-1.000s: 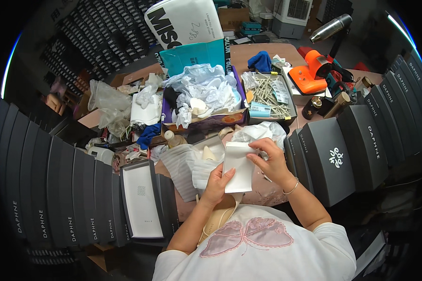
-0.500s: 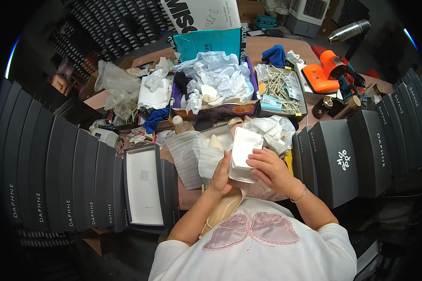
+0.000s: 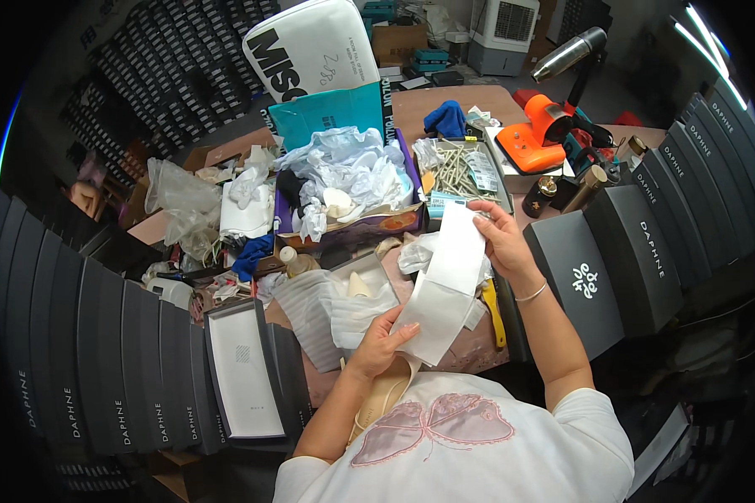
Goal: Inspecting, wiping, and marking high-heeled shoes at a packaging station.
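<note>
A white creased sheet of paper point(image 3: 449, 277) stretches unfolded between my two hands. My left hand point(image 3: 381, 342) pinches its lower left edge, and my right hand point(image 3: 502, 239) grips its upper right corner. Below the paper, a beige shoe point(image 3: 379, 394) lies close against my shirt, partly hidden by my left forearm. Left of the paper stands an open shoe box point(image 3: 383, 289) lined with thin white foam wrap point(image 3: 310, 306); the pale toe of another shoe point(image 3: 358, 286) shows in it.
Dark grey shoe boxes stand in rows at left point(image 3: 101, 335) and right point(image 3: 637, 251). A box of crumpled tissue paper point(image 3: 352, 168), a tray of thin sticks point(image 3: 457, 168) and an orange device point(image 3: 535, 138) sit behind. A yellow-handled tool point(image 3: 494, 314) lies right of the paper.
The folded white paper has been opened into a long sheet. My right hand has moved up and away from my left, drawing the top edge with it. The whole view has shifted.
</note>
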Demonstrator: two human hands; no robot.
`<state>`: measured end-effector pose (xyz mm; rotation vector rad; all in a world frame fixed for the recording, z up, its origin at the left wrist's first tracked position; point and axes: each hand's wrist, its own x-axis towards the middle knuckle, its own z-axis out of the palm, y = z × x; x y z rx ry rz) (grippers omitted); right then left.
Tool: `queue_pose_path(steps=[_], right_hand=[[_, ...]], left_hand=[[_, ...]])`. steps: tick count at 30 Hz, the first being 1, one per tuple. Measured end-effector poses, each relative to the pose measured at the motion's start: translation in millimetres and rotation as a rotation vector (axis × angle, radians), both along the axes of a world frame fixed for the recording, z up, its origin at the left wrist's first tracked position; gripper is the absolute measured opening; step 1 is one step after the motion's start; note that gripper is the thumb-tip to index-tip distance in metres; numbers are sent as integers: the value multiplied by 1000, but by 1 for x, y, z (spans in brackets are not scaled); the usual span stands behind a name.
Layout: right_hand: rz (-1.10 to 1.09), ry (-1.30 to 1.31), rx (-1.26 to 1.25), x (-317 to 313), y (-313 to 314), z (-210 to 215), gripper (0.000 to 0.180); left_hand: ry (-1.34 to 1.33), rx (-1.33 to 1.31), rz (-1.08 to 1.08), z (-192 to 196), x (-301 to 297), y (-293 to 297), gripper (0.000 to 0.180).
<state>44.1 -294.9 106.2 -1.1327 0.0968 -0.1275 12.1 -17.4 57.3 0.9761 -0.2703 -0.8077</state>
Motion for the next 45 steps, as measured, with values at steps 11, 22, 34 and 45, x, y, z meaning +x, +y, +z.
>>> queue_pose_path(steps=[11, 22, 34, 45], right_hand=[[-100, 17, 192, 2, 16, -18, 24], [-324, -85, 36, 17, 11, -15, 31], [59, -554, -921, -49, 51, 32, 22], [389, -431, -772, -90, 90, 3, 18]], left_hand=[[-28, 34, 0, 4, 1, 4, 44], [8, 50, 56, -5, 6, -2, 39], [172, -51, 285, -10, 8, -12, 36], [389, -499, -22, -1, 7, -11, 78]])
